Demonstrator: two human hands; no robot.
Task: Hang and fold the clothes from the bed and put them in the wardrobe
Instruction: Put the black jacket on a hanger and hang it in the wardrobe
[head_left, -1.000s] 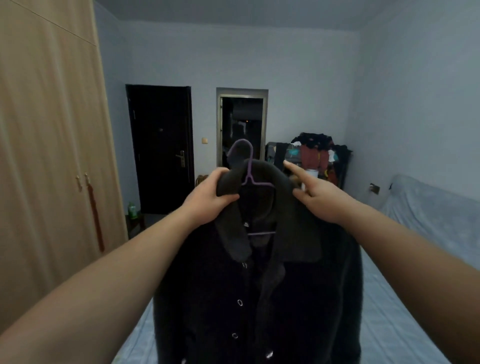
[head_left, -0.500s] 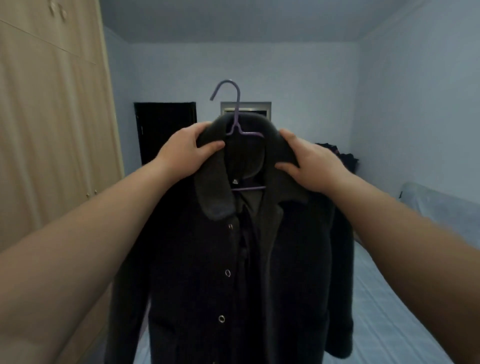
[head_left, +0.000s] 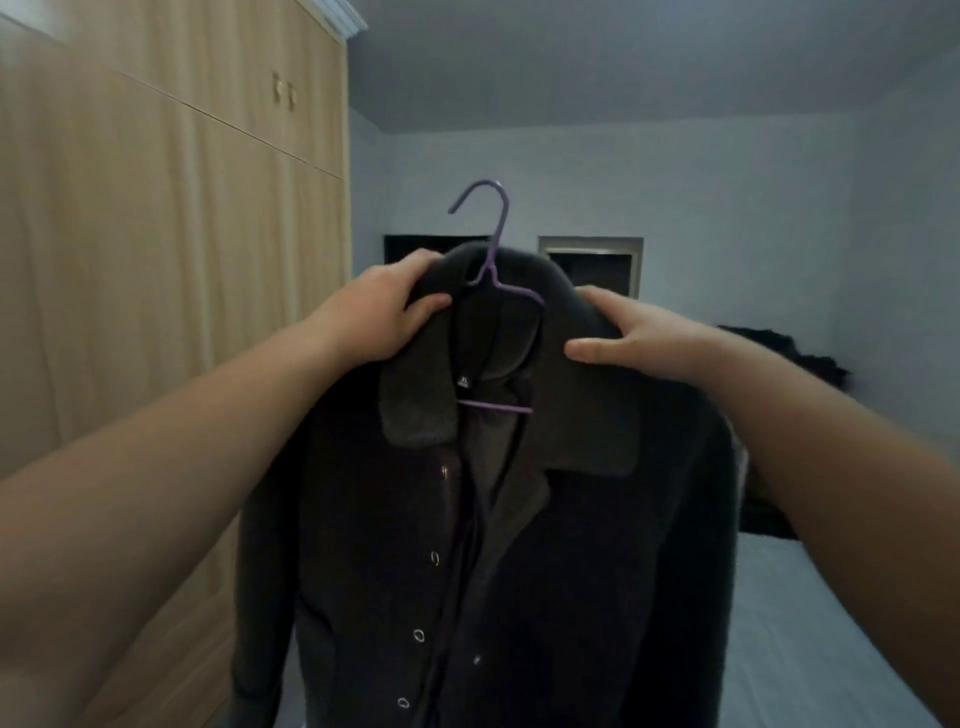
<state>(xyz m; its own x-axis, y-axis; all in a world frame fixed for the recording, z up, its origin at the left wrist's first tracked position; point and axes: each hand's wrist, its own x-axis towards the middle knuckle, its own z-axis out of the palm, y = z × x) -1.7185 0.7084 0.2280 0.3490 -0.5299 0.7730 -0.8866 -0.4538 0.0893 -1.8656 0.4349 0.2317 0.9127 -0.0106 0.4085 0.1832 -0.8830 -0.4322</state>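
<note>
Dark fleece jacket up on its hanger, both our hands on the shoulders.

We've got the dark grey fleece snap-button jacket (head_left: 519, 519) hung on a thin purple wire hanger (head_left: 492, 244), held up in front of us. Our left hand (head_left: 384, 312) grips the left shoulder by the collar, thumb curled over the front; our right hand (head_left: 628, 332) pinches the right shoulder. The tall light wooden wardrobe (head_left: 156, 260) stands closed just to the left, and the pale blue bed (head_left: 810, 634) sits lower right behind the jacket.
</note>
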